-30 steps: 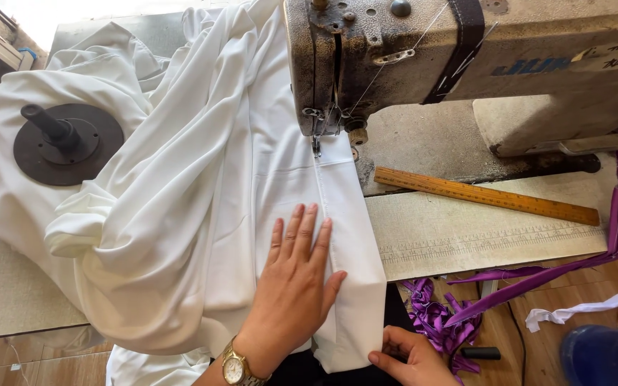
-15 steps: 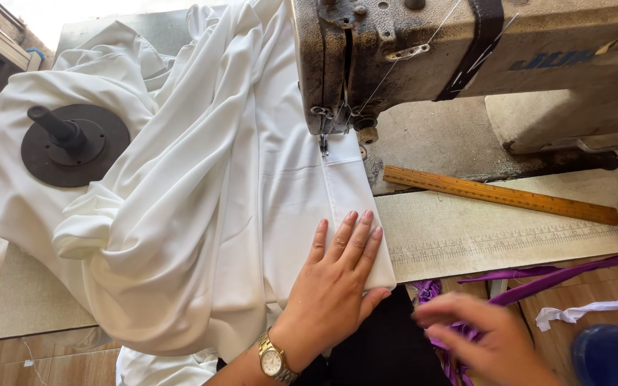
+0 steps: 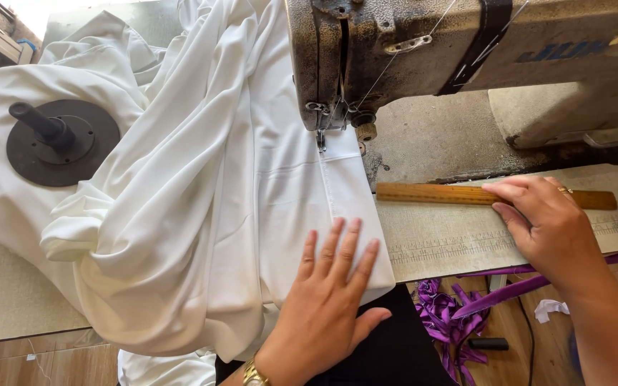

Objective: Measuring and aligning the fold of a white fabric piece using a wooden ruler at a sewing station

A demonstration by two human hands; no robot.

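Reaching up from the lap edge, the right hand has crossed to the wooden ruler since half a second ago, while the left hand has held its place on the white fabric. At an old, worn sewing machine, the left hand lies flat with its fingers spread and pressed down on the cloth's folded edge, just short of the needle. The right hand's fingers are loosely curled, their tips resting on the near edge of the ruler, which lies across the worktop beside the machine bed; whether they have actually gripped it cannot be told from this angle.

Most of the fabric is heaped to the left, draped partly round a dark thread stand. A narrow hemmed strip runs from the left hand straight up to the presser foot, so the cloth appears lined up and ready under the needle, though little stitching seems done: a seam line is faintly visible near the needle only. Measuring or checking the hem looks to be the step in hand, with the sewing of the long edge left. Purple ribbon trails off the worktop's front edge toward the floor.
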